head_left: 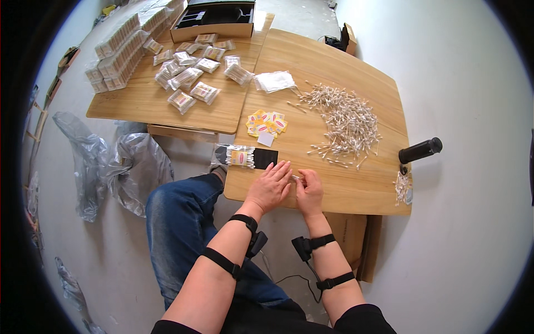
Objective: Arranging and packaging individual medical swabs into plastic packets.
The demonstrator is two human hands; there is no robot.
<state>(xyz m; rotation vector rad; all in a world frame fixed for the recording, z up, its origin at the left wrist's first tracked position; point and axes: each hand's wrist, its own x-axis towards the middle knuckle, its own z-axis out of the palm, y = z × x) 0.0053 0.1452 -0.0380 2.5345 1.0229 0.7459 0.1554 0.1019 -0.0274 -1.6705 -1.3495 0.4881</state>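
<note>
My left hand lies flat near the table's front edge, fingers stretched out beside the end of a black strip. On that strip rests a row of cotton swabs with a yellow card over it, partly inside a clear plastic sleeve. My right hand is closed, pinching a few cotton swabs close to my left fingertips. How many it holds is hidden. Behind the strip lie a white square card and a heap of small yellow and white cards.
Loose cotton swabs form a large pile at the right. White plastic sleeves lie behind the cards. Filled swab packets and stacked packs cover the left table. A black cylinder juts past the right edge, near more swabs.
</note>
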